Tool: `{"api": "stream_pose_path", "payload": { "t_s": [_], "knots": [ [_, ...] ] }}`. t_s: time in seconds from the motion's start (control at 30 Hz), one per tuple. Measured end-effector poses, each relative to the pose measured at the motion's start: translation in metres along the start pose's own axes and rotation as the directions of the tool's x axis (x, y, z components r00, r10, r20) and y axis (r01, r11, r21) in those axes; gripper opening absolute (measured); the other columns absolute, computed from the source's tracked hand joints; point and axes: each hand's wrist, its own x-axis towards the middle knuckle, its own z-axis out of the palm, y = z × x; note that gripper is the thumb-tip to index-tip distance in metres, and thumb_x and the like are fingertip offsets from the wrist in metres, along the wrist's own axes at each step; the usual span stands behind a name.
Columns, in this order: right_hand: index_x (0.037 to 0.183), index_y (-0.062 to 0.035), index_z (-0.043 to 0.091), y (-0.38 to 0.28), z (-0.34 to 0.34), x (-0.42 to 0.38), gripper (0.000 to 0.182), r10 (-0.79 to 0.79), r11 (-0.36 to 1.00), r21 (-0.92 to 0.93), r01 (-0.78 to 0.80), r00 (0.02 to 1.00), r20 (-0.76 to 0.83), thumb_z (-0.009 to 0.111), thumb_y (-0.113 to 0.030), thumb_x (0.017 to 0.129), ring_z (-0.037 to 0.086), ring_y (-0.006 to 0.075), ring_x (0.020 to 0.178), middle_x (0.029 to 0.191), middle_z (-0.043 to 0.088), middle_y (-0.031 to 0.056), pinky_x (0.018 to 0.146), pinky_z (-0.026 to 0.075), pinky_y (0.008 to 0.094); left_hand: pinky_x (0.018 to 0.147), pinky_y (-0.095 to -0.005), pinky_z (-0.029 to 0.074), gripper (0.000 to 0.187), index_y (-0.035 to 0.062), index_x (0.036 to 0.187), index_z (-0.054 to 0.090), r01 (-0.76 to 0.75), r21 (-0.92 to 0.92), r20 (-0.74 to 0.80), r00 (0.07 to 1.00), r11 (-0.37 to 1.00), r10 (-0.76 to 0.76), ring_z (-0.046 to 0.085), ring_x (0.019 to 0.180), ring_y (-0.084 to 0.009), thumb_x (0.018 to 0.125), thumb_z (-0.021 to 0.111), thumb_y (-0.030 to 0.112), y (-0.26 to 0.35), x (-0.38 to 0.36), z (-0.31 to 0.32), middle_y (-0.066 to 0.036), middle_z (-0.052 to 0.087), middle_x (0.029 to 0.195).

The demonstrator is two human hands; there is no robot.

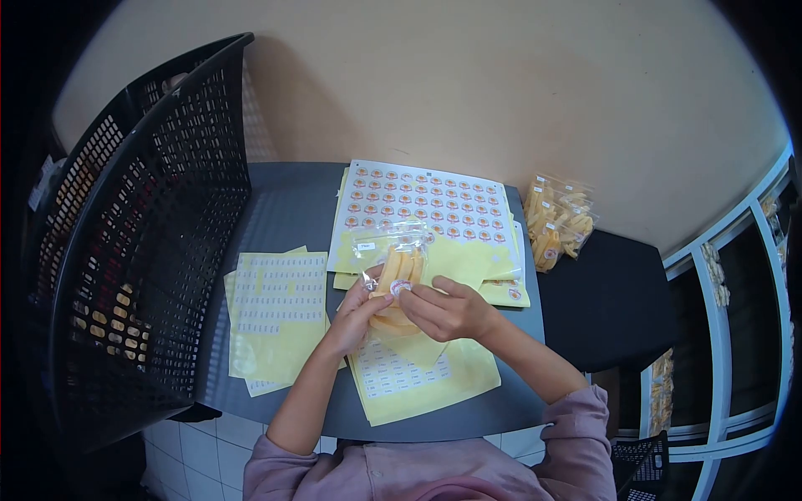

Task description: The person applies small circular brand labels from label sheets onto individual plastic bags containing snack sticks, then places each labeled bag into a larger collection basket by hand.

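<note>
A clear plastic bag of pale yellow stick snacks (405, 265) is held up over the table, with a small white label (365, 246) near its top left. My left hand (357, 317) grips the bag by its left side, thumb across the front. A round red-and-white sticker (400, 286) shows on the bag's front. My right hand (451, 311) is closed, its fingertips at the sticker's right edge. Behind the bag lies a sheet of round stickers (426, 199), partly used. Sheets of small white labels lie below the hands (401, 372) and to the left (280, 288).
A large black perforated basket (159, 184) stands on the table's left side, with bagged snacks showing through its holes. More filled bags (555, 221) are piled at the back right on a black surface (610, 292). A white-framed rack (710, 334) holds bags at far right.
</note>
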Motion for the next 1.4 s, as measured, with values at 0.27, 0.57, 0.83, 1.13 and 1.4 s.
{"api": "stream_pose_path", "payload": {
  "t_s": [0.27, 0.57, 0.83, 1.13, 1.4],
  "knots": [
    [0.105, -0.0106, 0.053, -0.006, -0.006, 0.003, 0.038, 0.271, 0.908, 0.245, -0.339, 0.923, 0.274, 0.06, -0.024, 0.07, 0.044, 0.0202, 0.111, 0.112, 0.051, 0.003, 0.094, 0.03, 0.0398, 0.083, -0.0286, 0.043, 0.045, 0.0049, 0.123, 0.031, 0.018, -0.194, -0.004, 1.0, 0.981, -0.019, 0.05, 0.1, -0.0151, 0.08, 0.043, 0.004, 0.001, 0.0, -0.01, -0.009, 0.047, 0.111],
    [0.119, -0.0287, 0.043, -0.01, -0.016, -0.002, 0.05, 0.362, 0.833, 0.225, -0.506, 0.805, 0.47, 0.058, -0.038, 0.072, 0.022, 0.0272, 0.126, 0.135, 0.026, 0.0049, 0.103, 0.01, 0.0477, 0.08, -0.0283, 0.046, 0.04, 0.0038, 0.12, 0.034, -0.053, -0.136, -0.045, 0.998, 0.989, 0.047, 0.052, 0.097, -0.0156, 0.082, 0.044, 0.007, -0.001, 0.001, -0.005, -0.009, 0.049, 0.108],
    [0.123, -0.0291, 0.04, -0.022, -0.023, -0.017, 0.052, 0.344, 0.847, 0.249, -0.47, 0.841, 0.417, 0.055, -0.043, 0.074, 0.018, 0.0268, 0.127, 0.136, 0.024, 0.0078, 0.103, 0.007, 0.0476, 0.078, -0.0276, 0.046, 0.034, 0.0025, 0.116, 0.039, -0.019, -0.15, -0.122, 0.993, 0.988, 0.0, 0.054, 0.093, -0.014, 0.083, 0.047, 0.009, -0.006, 0.0, 0.003, -0.009, 0.053, 0.104],
    [0.128, -0.0172, 0.034, -0.024, -0.029, -0.009, 0.064, 0.637, 0.672, 0.123, -0.73, 0.655, 0.406, 0.058, -0.042, 0.073, 0.016, 0.0304, 0.127, 0.135, 0.018, 0.0203, 0.1, 0.01, 0.0489, 0.083, -0.0265, 0.042, 0.052, -0.0008, 0.117, 0.037, -0.092, 0.241, -0.012, 0.995, 0.966, 0.098, 0.051, 0.098, -0.0137, 0.071, 0.06, 0.002, -0.006, -0.006, 0.006, -0.008, 0.051, 0.106],
    [0.125, 0.0009, 0.031, -0.039, -0.043, -0.023, 0.062, 0.604, -0.342, 0.643, -0.685, 0.364, 0.709, 0.064, -0.014, 0.075, 0.055, 0.0156, 0.084, 0.1, 0.053, 0.0145, 0.074, 0.045, 0.0268, 0.092, -0.0302, 0.034, 0.071, 0.0026, 0.128, 0.022, -0.195, 0.298, 0.097, 0.98, 0.934, 0.174, 0.04, 0.112, -0.0194, 0.069, 0.061, 0.001, -0.01, -0.011, 0.018, -0.014, 0.038, 0.123]
  ]
}}
